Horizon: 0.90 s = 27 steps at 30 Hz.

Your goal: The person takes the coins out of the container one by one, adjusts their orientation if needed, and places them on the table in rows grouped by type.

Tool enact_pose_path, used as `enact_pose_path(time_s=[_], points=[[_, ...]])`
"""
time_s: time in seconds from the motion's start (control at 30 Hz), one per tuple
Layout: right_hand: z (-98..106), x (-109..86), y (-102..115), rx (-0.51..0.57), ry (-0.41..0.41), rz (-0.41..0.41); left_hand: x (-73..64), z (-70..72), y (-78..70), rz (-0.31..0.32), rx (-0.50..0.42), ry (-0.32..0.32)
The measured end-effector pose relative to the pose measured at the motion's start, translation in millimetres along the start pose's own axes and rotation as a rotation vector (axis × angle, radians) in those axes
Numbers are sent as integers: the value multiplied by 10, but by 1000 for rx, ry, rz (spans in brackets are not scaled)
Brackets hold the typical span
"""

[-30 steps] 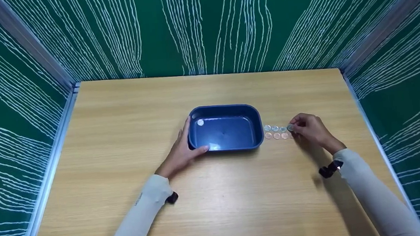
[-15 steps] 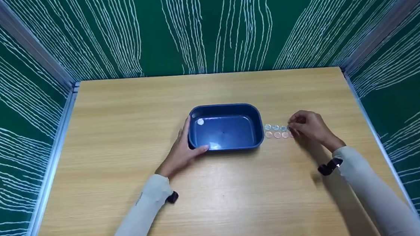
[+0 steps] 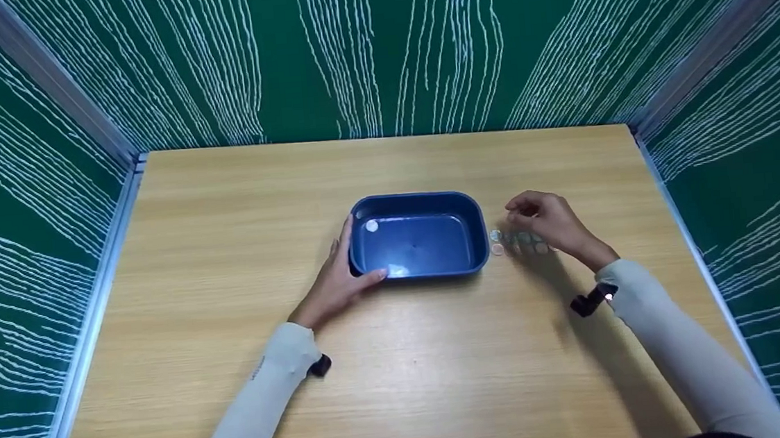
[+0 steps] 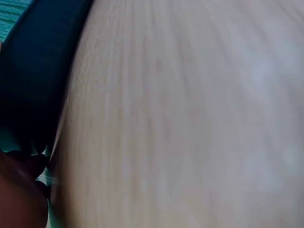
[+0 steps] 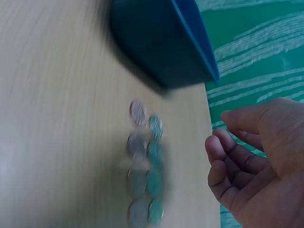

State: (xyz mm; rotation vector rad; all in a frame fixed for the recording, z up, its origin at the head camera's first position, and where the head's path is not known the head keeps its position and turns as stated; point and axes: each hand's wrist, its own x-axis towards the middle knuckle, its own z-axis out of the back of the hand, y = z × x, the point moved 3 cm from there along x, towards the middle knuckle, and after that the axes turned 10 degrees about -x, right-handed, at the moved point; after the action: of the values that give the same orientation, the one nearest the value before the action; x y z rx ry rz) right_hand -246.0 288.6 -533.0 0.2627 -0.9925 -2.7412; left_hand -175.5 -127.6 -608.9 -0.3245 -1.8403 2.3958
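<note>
A deep blue rectangular plastic box (image 3: pixel 420 244) stands on the table, one small whitish round spot or disc (image 3: pixel 372 226) in its far left corner. My left hand (image 3: pixel 331 284) grips the box's near left corner, fingers along the left wall and thumb at the front rim. Right of the box lie two rows of coins, silvery coins (image 5: pixel 156 127) behind and copper-toned coins (image 5: pixel 138 113) in front, partly in shadow. My right hand (image 3: pixel 544 219) hovers above the rows, fingers loosely bent. In the right wrist view its thumb and fingertips are apart, with nothing between them.
The light wooden table (image 3: pixel 389 379) ends at green walls (image 3: pixel 543 47) with white wavy lines at the back and both sides. A dark blurred side of the box (image 4: pixel 38 71) fills the left of the left wrist view.
My right hand has let go of a silvery coin at the right end of the back row, then lifted and moved left and away. The left hand and box have stayed put.
</note>
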Motion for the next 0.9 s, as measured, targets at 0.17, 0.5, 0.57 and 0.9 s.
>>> enact_pose_path(time_s=[0.17, 0.5, 0.57, 0.9], points=[[-110, 108, 195, 12, 17, 57, 1, 1, 2, -9, 9, 6], [-349, 272, 623, 28, 63, 194, 1, 0, 17, -2, 0, -2], [-402, 308, 702, 27, 81, 215, 0, -2, 15, 2, -4, -2], [-649, 526, 1011, -48, 167, 315, -21, 2, -5, 13, -11, -2]])
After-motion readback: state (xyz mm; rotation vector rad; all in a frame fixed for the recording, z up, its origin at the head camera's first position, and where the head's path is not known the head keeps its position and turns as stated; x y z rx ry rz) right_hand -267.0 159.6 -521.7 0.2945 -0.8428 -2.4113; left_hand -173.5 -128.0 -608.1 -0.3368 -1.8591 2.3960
